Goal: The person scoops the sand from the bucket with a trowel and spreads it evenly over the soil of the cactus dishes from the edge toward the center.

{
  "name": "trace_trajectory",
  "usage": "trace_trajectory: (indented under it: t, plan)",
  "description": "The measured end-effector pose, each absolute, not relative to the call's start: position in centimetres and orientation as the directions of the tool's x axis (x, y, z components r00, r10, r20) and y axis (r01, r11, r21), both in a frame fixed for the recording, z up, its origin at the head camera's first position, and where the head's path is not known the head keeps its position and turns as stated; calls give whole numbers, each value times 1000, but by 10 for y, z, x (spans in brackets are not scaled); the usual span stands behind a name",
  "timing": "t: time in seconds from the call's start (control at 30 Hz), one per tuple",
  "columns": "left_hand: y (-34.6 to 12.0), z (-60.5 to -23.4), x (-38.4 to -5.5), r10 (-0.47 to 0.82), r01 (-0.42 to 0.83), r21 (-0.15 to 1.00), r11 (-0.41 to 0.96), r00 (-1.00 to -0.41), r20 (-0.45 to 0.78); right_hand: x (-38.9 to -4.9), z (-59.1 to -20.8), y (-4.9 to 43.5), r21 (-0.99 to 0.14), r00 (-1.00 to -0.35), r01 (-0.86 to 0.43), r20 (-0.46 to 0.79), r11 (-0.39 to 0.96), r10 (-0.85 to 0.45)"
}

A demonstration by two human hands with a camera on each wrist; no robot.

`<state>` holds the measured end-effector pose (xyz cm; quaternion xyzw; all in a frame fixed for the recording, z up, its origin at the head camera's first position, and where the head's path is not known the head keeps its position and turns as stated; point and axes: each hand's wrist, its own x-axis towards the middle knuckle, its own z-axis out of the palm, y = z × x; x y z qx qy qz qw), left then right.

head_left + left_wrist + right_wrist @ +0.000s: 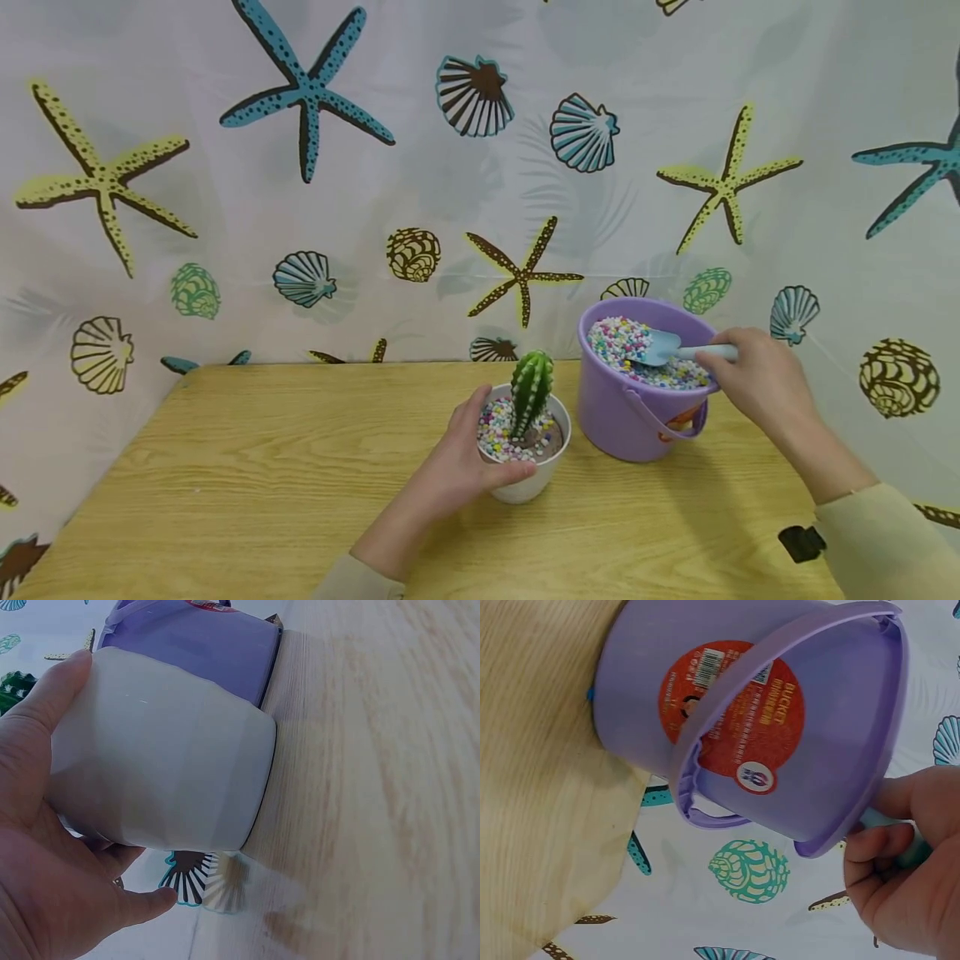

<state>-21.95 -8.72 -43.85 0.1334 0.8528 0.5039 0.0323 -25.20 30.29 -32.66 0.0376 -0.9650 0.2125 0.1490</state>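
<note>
My left hand (pixel 453 467) grips a white flower pot (pixel 517 492), thumb on the near side and fingers round the left. A green cactus (pixel 532 392) stands upright in it, with colourful pebbles (pixel 495 433) over much of the surface and a patch of brown soil showing at the right. My right hand (pixel 761 375) holds the handle of a light blue toy shovel (pixel 660 348). The shovel's blade lies among the pebbles inside a purple bucket (pixel 611 417). Curled fingers (pixel 874 851) wrap the handle beside the bucket rim in the right wrist view.
Both containers stand on a wood-grain table (pixel 262 467), the bucket close to the right of the pot. The bucket's handle (pixel 742 675) hangs down on its near side, by a red label (pixel 769 727). Behind the table hangs a curtain (pixel 360 192) printed with starfish and shells.
</note>
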Motion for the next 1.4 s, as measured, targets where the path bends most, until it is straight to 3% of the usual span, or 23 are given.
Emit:
trace_trajectory:
  t: [0.17,0.3,0.83,1.4]
  plan:
    - [-88,-440,-220,257,185,874,450,-964,71,-256,-321,303,-346,-967,-150,247,926,-64]
    - [-88,-442,-220,264,194,873,447,-961,79,-255,-324,302,-366,-974,-119,225,923,-36]
    - [-88,-439,-218,259,183,875,449,-963,68,-250,-335,301,-434,-947,-143,322,890,5]
    - [-87,-437,-219,258,174,870,462,-964,55,-251,-339,298,-508,-951,-98,302,855,70]
